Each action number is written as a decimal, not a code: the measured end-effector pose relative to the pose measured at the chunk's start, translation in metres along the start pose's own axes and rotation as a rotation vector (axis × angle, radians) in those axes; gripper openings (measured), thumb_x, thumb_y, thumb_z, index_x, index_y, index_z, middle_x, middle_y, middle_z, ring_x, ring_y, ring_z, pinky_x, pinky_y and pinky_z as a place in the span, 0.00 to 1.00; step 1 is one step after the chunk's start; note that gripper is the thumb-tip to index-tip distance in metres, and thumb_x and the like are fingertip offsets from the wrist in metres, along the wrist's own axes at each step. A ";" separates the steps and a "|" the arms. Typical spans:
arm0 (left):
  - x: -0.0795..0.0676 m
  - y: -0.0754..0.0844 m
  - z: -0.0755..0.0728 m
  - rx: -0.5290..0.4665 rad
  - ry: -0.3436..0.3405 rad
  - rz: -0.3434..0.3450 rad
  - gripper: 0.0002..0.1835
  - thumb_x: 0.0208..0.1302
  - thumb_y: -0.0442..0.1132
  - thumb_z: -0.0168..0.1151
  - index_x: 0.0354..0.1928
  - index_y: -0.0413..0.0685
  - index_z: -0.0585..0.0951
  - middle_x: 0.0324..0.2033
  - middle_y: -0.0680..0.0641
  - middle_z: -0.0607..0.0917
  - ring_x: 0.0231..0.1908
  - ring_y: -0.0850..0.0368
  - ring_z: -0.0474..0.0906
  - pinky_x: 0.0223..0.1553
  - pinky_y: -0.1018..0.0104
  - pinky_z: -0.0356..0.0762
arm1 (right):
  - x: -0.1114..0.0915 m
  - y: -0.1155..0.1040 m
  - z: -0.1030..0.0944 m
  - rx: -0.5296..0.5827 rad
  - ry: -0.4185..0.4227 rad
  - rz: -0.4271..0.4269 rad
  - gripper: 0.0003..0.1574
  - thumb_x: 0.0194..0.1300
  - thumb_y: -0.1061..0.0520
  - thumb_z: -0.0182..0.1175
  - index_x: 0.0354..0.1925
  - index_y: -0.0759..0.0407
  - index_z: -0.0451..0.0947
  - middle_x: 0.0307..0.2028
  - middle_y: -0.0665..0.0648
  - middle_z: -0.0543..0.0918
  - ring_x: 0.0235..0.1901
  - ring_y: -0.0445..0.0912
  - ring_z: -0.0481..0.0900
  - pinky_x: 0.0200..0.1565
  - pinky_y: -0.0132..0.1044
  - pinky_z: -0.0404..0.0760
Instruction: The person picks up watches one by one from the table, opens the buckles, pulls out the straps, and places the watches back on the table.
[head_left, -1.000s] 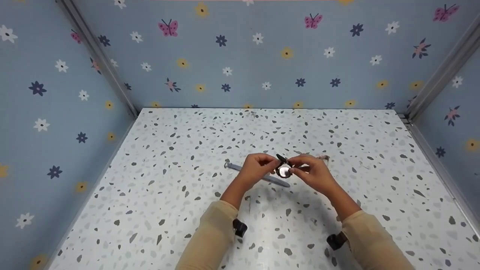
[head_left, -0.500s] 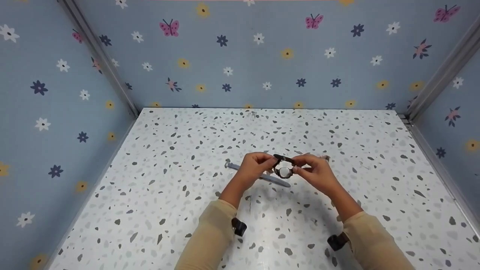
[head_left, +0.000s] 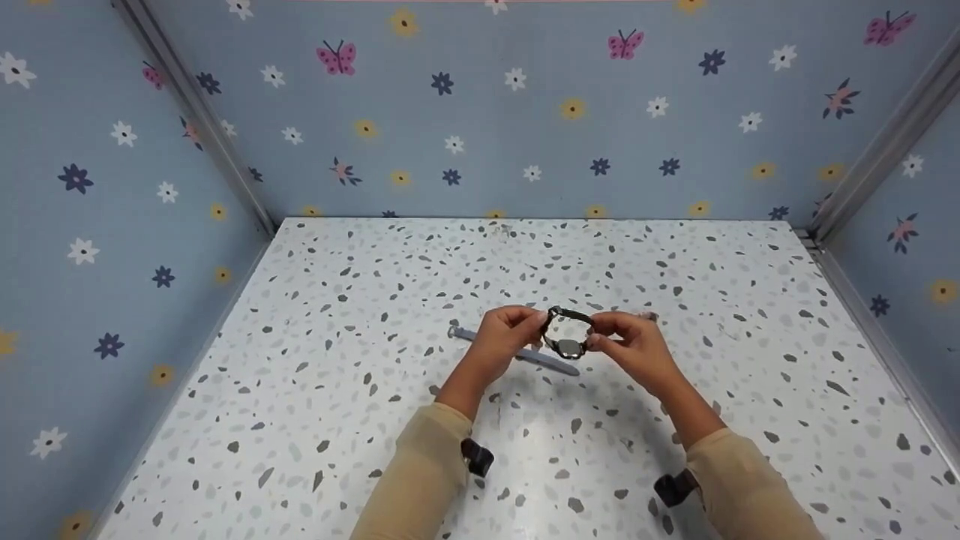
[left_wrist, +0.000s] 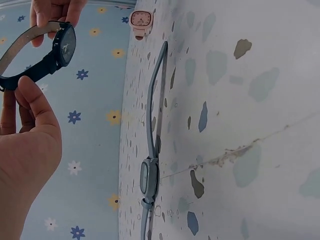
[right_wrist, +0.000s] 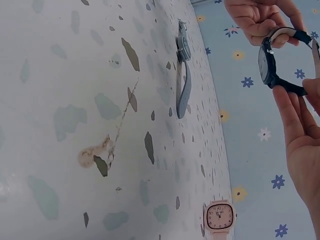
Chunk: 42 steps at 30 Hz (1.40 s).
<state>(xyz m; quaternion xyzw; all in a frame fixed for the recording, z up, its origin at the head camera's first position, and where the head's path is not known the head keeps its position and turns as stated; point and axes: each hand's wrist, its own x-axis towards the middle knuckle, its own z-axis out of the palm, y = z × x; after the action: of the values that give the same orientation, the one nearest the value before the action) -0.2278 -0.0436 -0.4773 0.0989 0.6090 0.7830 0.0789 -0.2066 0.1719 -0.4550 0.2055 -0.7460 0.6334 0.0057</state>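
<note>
A black wristwatch [head_left: 570, 349] is held up over the table, its strap closed into a loop with the dial at the bottom in the head view. My left hand [head_left: 504, 337] pinches the strap on the left side of the loop. On the other side, the thumb and fingers of my right hand [head_left: 636, 343] pinch the strap close to the case. In the left wrist view the dial [left_wrist: 67, 46] is seen obliquely. Below the hands, a blue-grey watch [left_wrist: 149, 177] lies on the table with its strap stretched out, partly hidden by my left hand in the head view.
A pink watch [right_wrist: 219, 217] with a squarish case lies on the table, mostly hidden behind my right hand in the head view. The speckled white table [head_left: 360, 442] is bounded by blue flowered panels [head_left: 510, 112] at the back and sides.
Between my hands the black watch has turned, so its strap now shows as a wide loop and its dial no longer glares. My hands have moved slightly apart. The blue-grey watch stays put.
</note>
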 end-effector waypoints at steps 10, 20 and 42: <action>-0.001 -0.001 0.001 -0.100 0.020 -0.006 0.07 0.55 0.38 0.62 0.28 0.40 0.80 0.22 0.48 0.77 0.21 0.58 0.72 0.26 0.68 0.75 | 0.001 0.025 -0.003 0.134 0.065 0.025 0.16 0.52 0.65 0.62 0.41 0.69 0.76 0.35 0.67 0.77 0.34 0.51 0.77 0.37 0.42 0.79; -0.002 -0.001 0.000 -0.181 0.018 -0.045 0.11 0.58 0.38 0.59 0.32 0.33 0.78 0.24 0.44 0.78 0.23 0.59 0.73 0.27 0.68 0.74 | -0.002 0.028 0.000 0.314 0.112 0.059 0.18 0.54 0.65 0.61 0.43 0.72 0.72 0.34 0.67 0.75 0.34 0.52 0.78 0.38 0.44 0.79; -0.010 -0.013 -0.003 -0.065 0.029 -0.247 0.14 0.60 0.32 0.55 0.46 0.28 0.74 0.34 0.40 0.80 0.41 0.42 0.76 0.42 0.60 0.76 | -0.006 0.014 -0.016 0.661 0.342 0.113 0.07 0.55 0.69 0.58 0.36 0.68 0.76 0.31 0.59 0.79 0.32 0.48 0.79 0.37 0.44 0.79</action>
<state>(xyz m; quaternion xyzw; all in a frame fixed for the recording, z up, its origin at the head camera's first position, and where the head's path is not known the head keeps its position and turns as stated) -0.2186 -0.0456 -0.4911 0.0094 0.5919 0.7881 0.1690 -0.2096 0.1900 -0.4664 0.0459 -0.4996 0.8646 0.0283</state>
